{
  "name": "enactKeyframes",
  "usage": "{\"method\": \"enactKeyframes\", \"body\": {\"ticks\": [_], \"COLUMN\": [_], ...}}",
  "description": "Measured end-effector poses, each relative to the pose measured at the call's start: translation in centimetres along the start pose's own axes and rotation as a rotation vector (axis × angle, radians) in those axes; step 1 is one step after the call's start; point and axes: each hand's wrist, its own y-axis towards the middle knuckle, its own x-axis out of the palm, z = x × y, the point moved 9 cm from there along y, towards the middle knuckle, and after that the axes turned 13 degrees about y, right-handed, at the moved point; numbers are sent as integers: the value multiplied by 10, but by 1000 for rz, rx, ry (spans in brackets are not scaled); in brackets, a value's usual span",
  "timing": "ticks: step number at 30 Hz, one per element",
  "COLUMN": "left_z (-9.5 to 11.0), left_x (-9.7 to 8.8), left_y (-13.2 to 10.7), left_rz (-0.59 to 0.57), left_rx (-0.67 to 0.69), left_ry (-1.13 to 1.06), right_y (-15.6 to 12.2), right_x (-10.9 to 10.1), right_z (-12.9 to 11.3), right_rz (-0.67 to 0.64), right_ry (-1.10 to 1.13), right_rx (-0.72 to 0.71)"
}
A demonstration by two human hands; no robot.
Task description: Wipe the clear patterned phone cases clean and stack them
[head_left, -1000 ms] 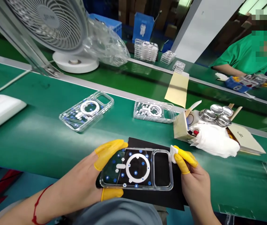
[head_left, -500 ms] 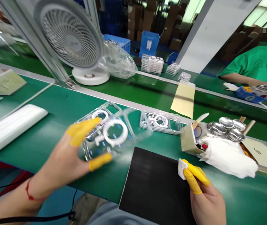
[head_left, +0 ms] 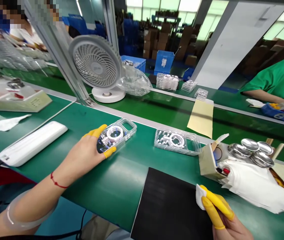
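My left hand (head_left: 88, 146), with yellow finger cots, grips the near end of a small stack of clear phone cases (head_left: 115, 133) on the green table. Thumb and fingers sit on opposite long sides; a white ring shows on the top case. My right hand (head_left: 221, 210), also in yellow finger cots, pinches a small folded white cloth (head_left: 200, 196) over the right edge of a black mat (head_left: 171, 206). A second stack of clear phone cases (head_left: 176, 141) lies behind the mat, apart from both hands.
At right stands a box (head_left: 208, 163) with metal tins (head_left: 250, 150) and white cloths (head_left: 254, 183). A long white device (head_left: 33, 143) lies at left. Behind are a fan (head_left: 97, 66), a plastic bag (head_left: 135, 80) and yellow paper (head_left: 200, 116). A person in a green sleeve (head_left: 276, 80) sits across.
My left hand has brought the blurred clear case back onto the left stack and now holds it there. My right hand still pinches the cloth. The camera view has tilted up.
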Motion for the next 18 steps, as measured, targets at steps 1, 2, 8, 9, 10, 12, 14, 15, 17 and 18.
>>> {"method": "enactKeyframes", "body": {"ticks": [1, 2, 8, 9, 10, 12, 14, 15, 17, 18], "left_z": [-1, 0, 58, 81, 107, 157, 193, 204, 211, 208], "left_x": [0, -1, -21, -23, -22, -18, -14, -14, -19, -22], "left_y": [0, 1, 15, 22, 30, 50, 70, 78, 83, 79], "left_rz": [-9, -19, 38, 41, 23, -40, -100, -122, -121, -103], "left_rx": [7, 16, 160, 230, 322, 513, 637, 671, 685, 673], "left_ry": [13, 26, 88, 67, 34, -33, -74, -90, -119, -134], "right_y": [0, 1, -1, -3, -5, -8, -11, -13, -18, -21], "right_x": [0, 1, 19, 26, 33, 44, 42, 36, 15, 2], "right_z": [0, 0, -25, -32, -39, -48, -50, -51, -60, -71], "right_rz": [1, -5, -41, -50, -57, -41, 22, 63, 137, 165], "right_ry": [1, 8, 11, -8, -19, -2, 32, 41, 42, 31], "right_rx": [1, 3, -49, -70, -83, -75, -40, -23, -37, -75]}}
